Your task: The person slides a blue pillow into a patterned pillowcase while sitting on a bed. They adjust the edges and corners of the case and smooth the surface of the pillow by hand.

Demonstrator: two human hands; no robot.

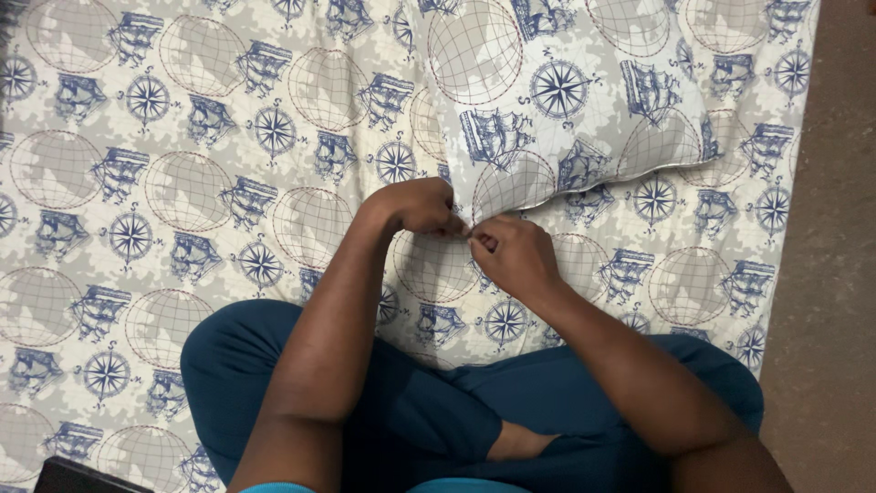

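Note:
A pillow (566, 100) in a cover printed with ships, compasses and globes lies on a bed sheet (182, 183) of the same pattern. My left hand (415, 205) and my right hand (511, 251) meet at the pillow's near left corner. Both hands pinch the cover's edge there, fingertips almost touching each other. What lies between the fingertips is too small to make out. I sit cross-legged in dark teal trousers (438, 402) just behind the hands.
The sheet covers the bed from the left edge to about the right quarter. A brown floor strip (830, 274) runs along the right side. A dark object's corner (73, 477) shows at the bottom left.

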